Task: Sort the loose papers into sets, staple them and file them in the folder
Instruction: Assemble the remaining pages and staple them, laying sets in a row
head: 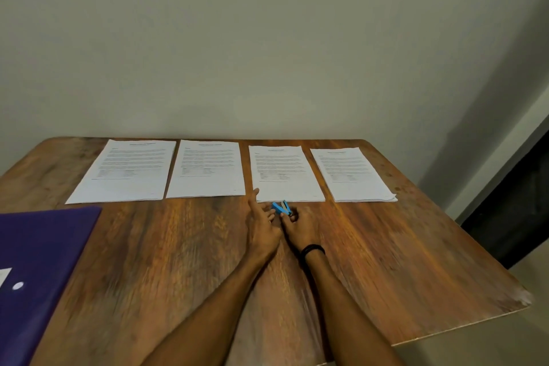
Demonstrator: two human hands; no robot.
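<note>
At twelve o'clock, pinching the blue stapler (281, 207) in curled fingers of the right hand (300, 227), mouth gaping, long axis running ten-to-four, right at the near edge of the third stack (285, 184). Steadying from nine with the left hand (263, 226), one finger stretched to that stack's near-left corner, the rest bent against the stapler; gripping or touching, cannot tell. Nothing blocking: leftmost stack (127, 172) at ten, second stack (208, 171) at eleven, rightmost stack (352, 175) at one, purple folder (44, 261) at eight on the surface (386, 261).
</note>
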